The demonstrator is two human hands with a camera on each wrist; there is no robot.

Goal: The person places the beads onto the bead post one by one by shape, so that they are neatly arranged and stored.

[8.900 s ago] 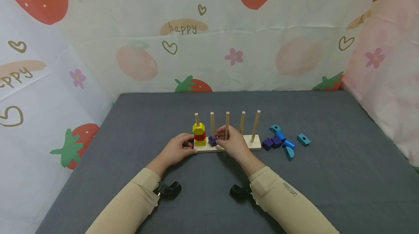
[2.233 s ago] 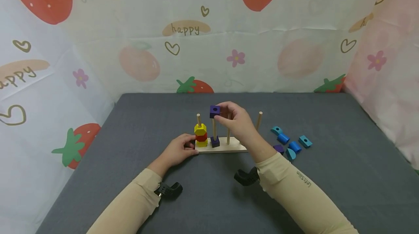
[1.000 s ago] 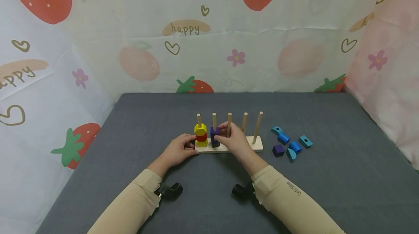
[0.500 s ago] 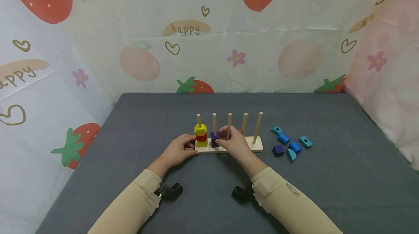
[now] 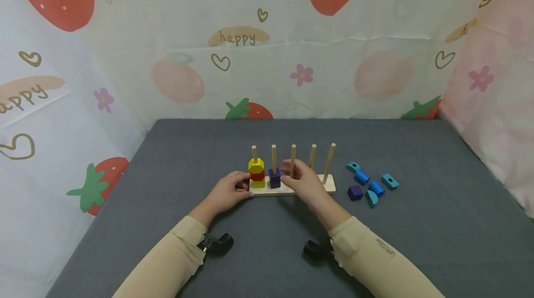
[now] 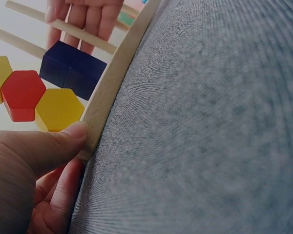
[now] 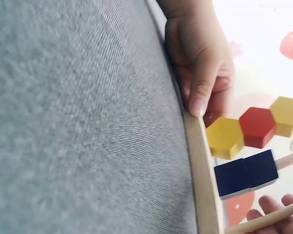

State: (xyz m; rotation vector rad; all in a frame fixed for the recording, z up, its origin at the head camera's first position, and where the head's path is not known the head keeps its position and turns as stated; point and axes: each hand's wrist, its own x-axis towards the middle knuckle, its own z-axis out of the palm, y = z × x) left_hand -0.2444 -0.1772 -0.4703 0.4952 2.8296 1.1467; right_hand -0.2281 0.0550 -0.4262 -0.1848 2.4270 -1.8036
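- Pale wooden board with five upright round pegs lies lengthwise from 9 to 3 o'clock on dark grey table cloth; 12 is away from the person.
- Left hand pinches the board's 9 o'clock end, thumb on the near corner, other fingers bent beyond it. Presumably this steadies the board against sliding.
- Two dark purple square blocks sit threaded on the second peg from 9 o'clock, the lower one on the board. The shared peg seems to be what keeps them in line.
- Right hand is over the board's middle, thumb and fingers loosely parted, holding nothing; thumb tip just beside the blocks' 3 o'clock face. The third peg rises between thumb and fingers; contact with it, cannot tell.
- Yellow-red-yellow stack of hexagonal blocks is on the 9 o'clock peg, nearest the left hand.
- Off the board's 3 o'clock end: loose purple block, two blue cylinders, two turquoise half-round pieces, turquoise rectangular block, seemingly kept on the right hand's side for easy reach.
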